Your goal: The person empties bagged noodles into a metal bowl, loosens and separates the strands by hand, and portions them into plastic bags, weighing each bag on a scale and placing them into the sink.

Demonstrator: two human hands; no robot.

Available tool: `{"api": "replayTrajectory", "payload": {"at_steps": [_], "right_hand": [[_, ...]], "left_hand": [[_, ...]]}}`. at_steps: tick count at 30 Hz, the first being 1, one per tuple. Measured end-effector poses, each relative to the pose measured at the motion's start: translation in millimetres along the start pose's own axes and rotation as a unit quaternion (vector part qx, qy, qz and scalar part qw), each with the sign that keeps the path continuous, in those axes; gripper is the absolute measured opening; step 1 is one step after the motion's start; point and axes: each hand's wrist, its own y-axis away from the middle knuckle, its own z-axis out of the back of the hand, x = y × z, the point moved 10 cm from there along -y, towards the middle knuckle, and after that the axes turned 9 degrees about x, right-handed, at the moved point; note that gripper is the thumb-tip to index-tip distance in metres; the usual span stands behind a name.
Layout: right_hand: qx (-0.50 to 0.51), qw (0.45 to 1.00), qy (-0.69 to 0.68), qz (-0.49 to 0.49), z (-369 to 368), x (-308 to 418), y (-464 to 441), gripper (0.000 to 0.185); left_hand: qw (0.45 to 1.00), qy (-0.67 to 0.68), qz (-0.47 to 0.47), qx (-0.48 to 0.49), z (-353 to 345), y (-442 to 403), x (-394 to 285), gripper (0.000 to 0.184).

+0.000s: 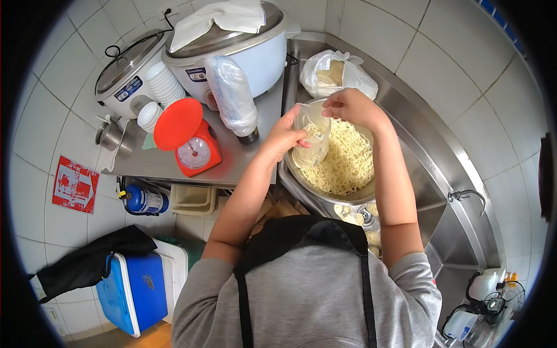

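Observation:
My left hand (284, 137) grips a clear plastic bag (314, 152) by its side, thumb on the near face. Some pale noodles show through the bag. My right hand (355, 109) is at the bag's upper right edge, with its fingertips pinched on the rim. Below both hands, a large metal bowl (338, 200) holds a heap of yellow noodles (346, 162). The bag hangs over the left part of this heap. My right forearm crosses above the bowl's right side and hides part of it.
Left of the bowl, a steel counter (243, 168) carries a red kitchen scale (194, 152), a plastic-wrapped cylinder (232, 95), stacked white cups (164, 84) and a large rice cooker (264, 64). A white bag (338, 74) lies behind the bowl. The sink faucet (467, 198) is at right.

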Motion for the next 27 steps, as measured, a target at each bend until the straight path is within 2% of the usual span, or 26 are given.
{"api": "replayTrajectory", "payload": {"at_steps": [3, 4, 7, 9, 11, 16, 19, 20, 23, 27], "right_hand": [[-0.100, 0.993, -0.036, 0.047, 11.0, -13.9, 7.3, 0.019], [-0.083, 0.993, -0.067, 0.059, 12.5, -7.4, 16.4, 0.018], [-0.116, 0.983, -0.123, 0.068, 26.3, -6.8, 37.8, 0.018], [-0.175, 0.961, -0.187, 0.106, 39.5, -12.2, 52.4, 0.018], [-0.184, 0.953, -0.220, 0.101, 43.4, -36.8, 59.4, 0.016], [-0.230, 0.938, -0.253, 0.061, 48.5, -69.3, 84.0, 0.018], [-0.237, 0.935, -0.260, 0.051, 49.3, -80.1, 95.2, 0.019], [-0.236, 0.934, -0.262, 0.059, 50.1, -80.6, 97.7, 0.019], [-0.236, 0.929, -0.279, 0.063, 48.7, -85.3, 100.1, 0.019], [-0.217, 0.935, -0.271, 0.071, 45.8, -83.2, 98.2, 0.021]], "left_hand": [[0.999, 0.042, 0.003, 0.023, -14.9, 9.9, -9.4, 0.076], [0.998, 0.057, 0.007, 0.036, -21.6, 15.3, -17.3, 0.075], [0.992, 0.097, -0.066, 0.035, -35.9, 46.1, -71.8, 0.074], [0.982, 0.151, -0.109, 0.005, -25.4, 67.3, -101.6, 0.069], [0.963, 0.229, -0.145, 0.003, -10.6, 91.7, -130.7, 0.066], [0.965, 0.191, -0.170, -0.051, 24.6, 149.6, -179.5, 0.058], [0.963, 0.089, -0.196, -0.161, 58.3, 166.7, -201.0, 0.056], [0.956, 0.074, -0.239, -0.151, 74.7, 169.7, -209.1, 0.055], [0.912, 0.043, -0.291, -0.285, 129.1, 178.2, -233.4, 0.047], [0.893, 0.093, -0.326, -0.297, 210.5, 173.8, -238.7, 0.035]]}}
